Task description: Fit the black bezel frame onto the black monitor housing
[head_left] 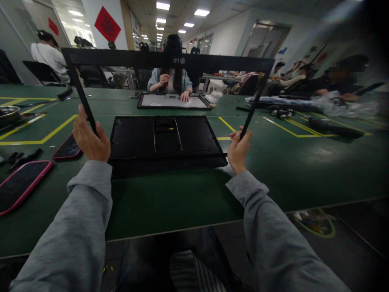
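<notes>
"Black frame [146, 59] is up in the air, held by both hands. Where is it, exactly?"

"Above the bench [176, 202], standing up tilted, with its top bar well above the black panel [136, 134] that lies there. Its two side bars come down to either side of that panel."

"And the grip?"

"The left hand [91, 136] has the left bar between thumb and fingers; the right hand [239, 148] is wrapped around the right bar. Neither is free."

"So which step is this?"

"I'd judge it to be handling the frame in midair, nothing being fastened. Any move from here calls for both hands together, level and gentle, as bars that thin could twist."

"What can't you make out?"

"The frame's lower edge. It merges with the dark strip at the panel's near side, so I can't say whether they touch. Fingers cover the low ends of the side bars, the small mark on the top bar is hard to read, and the pink-edged phone [22, 186] is cut off at the left."
</notes>
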The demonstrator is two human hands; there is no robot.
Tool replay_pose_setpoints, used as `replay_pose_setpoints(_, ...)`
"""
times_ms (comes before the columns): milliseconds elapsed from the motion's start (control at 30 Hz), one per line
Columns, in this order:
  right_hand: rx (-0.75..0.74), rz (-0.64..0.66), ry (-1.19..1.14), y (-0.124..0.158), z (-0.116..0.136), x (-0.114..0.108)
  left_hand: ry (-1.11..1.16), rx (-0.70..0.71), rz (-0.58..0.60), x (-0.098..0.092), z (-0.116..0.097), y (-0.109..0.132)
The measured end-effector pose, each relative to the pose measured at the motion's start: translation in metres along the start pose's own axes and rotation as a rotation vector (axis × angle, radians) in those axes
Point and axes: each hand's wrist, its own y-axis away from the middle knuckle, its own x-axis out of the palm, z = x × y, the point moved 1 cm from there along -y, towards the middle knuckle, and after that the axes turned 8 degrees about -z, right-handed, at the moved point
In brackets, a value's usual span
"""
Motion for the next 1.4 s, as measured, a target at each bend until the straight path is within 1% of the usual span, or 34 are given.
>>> replay_pose_setpoints(67,0.003,0.056,0.028,0.000,-0.005,0.004,-0.013,0.012,0.038,0.001,0.000,-0.001)
replay_pose_setpoints(167,-0.008,0.119,0.066,-0.001,-0.012,0.010,-0.021,0.000,0.139,0.004,0.001,-0.001)
replay_pose_setpoints(333,-0.020,0.167,0.126,0.000,-0.023,0.019,-0.082,-0.062,0.312,0.014,0.008,0.005)
replay_pose_setpoints(433,-0.018,0.217,0.162,0.001,-0.029,0.024,-0.123,-0.063,0.410,0.022,0.015,0.010)
replay_pose_setpoints(567,-0.036,0.284,0.175,0.004,-0.036,0.030,-0.171,-0.050,0.484,0.028,0.022,0.015)
replay_pose_setpoints(733,-0.021,0.341,0.189,0.005,-0.044,0.034,-0.194,-0.025,0.571,0.030,0.026,0.018)
replay_pose_setpoints(900,-0.027,0.384,0.227,0.006,-0.048,0.038,-0.214,-0.030,0.624,0.030,0.026,0.020)
replay_pose_setpoints(1233,0.023,0.449,0.270,0.006,-0.046,0.035,-0.220,-0.020,0.638,0.032,0.029,0.020)
replay_pose_setpoints(1400,0.028,0.450,0.275,0.006,-0.045,0.036,-0.230,-0.019,0.650,0.032,0.029,0.021)
